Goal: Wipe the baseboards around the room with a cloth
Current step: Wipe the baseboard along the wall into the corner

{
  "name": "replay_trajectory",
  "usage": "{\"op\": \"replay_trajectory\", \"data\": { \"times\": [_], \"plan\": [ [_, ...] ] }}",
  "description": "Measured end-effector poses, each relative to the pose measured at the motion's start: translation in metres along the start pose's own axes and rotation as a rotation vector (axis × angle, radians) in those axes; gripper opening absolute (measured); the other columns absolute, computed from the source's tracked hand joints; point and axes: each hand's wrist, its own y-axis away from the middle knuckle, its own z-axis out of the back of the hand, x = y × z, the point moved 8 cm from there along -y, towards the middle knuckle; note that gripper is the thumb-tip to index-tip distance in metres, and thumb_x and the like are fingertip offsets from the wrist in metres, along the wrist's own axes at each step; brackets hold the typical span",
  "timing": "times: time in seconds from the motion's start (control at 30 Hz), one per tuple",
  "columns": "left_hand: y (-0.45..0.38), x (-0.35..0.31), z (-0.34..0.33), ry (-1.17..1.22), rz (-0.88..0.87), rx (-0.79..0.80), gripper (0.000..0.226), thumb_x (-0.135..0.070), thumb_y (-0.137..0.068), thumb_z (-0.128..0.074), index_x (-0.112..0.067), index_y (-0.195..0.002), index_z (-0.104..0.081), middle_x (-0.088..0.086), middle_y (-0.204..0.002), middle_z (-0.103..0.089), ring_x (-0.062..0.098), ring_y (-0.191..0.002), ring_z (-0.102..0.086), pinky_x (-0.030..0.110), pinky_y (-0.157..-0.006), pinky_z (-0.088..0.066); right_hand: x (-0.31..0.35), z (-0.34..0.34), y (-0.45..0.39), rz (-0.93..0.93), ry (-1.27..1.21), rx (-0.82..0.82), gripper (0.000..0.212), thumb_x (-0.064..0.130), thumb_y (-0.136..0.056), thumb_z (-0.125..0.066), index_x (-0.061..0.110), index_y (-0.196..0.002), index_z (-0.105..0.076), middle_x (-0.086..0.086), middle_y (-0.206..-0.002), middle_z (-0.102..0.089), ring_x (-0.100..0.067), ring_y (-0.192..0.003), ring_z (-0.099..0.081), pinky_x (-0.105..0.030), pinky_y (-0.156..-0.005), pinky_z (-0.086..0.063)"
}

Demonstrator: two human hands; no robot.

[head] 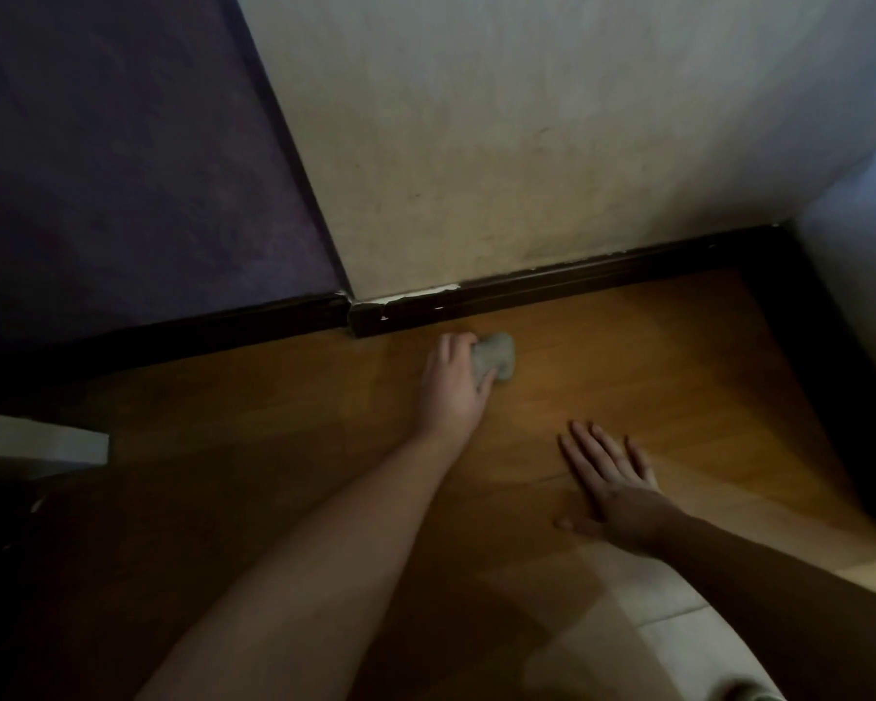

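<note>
A dark brown baseboard runs along the foot of a pale wall, with chipped white spots near its outer corner. My left hand grips a bunched grey cloth on the wooden floor, a short way in front of that corner. The cloth is apart from the baseboard. My right hand lies flat on the floor with its fingers spread, nearer to me and to the right.
A purple wall with its own dark baseboard stands at the left. Another dark baseboard runs down the right side under a pale wall. A white object sits at the left edge. Pale tiles begin near me.
</note>
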Motion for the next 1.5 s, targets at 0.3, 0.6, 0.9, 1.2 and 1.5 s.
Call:
{"op": "replay_trajectory", "data": {
  "times": [0.3,0.6,0.9,1.2,1.5],
  "plan": [
    [-0.035,-0.035,-0.021,-0.026,-0.025,-0.031,0.037,-0.02,-0.088,-0.072,-0.009,-0.12,-0.057,0.013,-0.123,-0.053,0.031,-0.114,-0.053,0.036,-0.095,-0.04,0.002,0.003,0.001,0.022,0.008,-0.022,0.105,0.095,-0.069,-0.015,0.04,-0.142,0.037,0.016,-0.147,0.047,-0.007,-0.133,0.046,-0.046,-0.112,0.017],
    [-0.032,0.026,0.03,-0.137,0.179,-0.219,0.039,-0.02,-0.088,-0.07,-0.009,-0.122,-0.055,0.015,-0.126,-0.051,0.034,-0.116,-0.051,0.041,-0.1,-0.041,0.002,0.005,0.001,0.032,-0.008,-0.041,0.105,0.093,-0.072,-0.019,0.037,-0.147,0.031,0.014,-0.151,0.043,-0.009,-0.136,0.043,-0.046,-0.113,0.018],
    [0.03,0.141,0.118,-0.027,0.521,-0.548,0.042,-0.012,-0.086,-0.067,0.002,-0.122,-0.051,0.029,-0.126,-0.05,0.046,-0.118,-0.048,0.045,-0.103,-0.035,0.003,0.003,0.001,0.037,-0.008,-0.032,0.105,0.089,-0.076,-0.027,0.037,-0.146,0.033,0.012,-0.152,0.042,-0.015,-0.141,0.036,-0.049,-0.114,0.015],
    [0.019,0.049,0.05,0.052,0.141,-0.239,0.041,-0.016,-0.082,-0.076,-0.004,-0.115,-0.055,0.018,-0.118,-0.052,0.035,-0.11,-0.052,0.039,-0.095,-0.041,0.002,0.004,0.002,0.038,-0.021,-0.039,0.106,0.089,-0.076,-0.029,0.037,-0.145,0.033,0.011,-0.152,0.042,-0.015,-0.142,0.035,-0.047,-0.112,0.019],
    [0.025,-0.028,-0.034,0.216,0.033,0.045,0.045,-0.033,-0.085,-0.077,-0.013,-0.119,-0.057,0.001,-0.111,-0.061,0.013,-0.098,-0.055,0.026,-0.082,-0.041,0.004,0.01,0.006,0.079,-0.107,-0.151,0.098,0.076,-0.086,-0.041,0.038,-0.151,0.021,0.012,-0.159,0.027,-0.008,-0.143,0.028,-0.046,-0.117,0.013]
  ]
}}
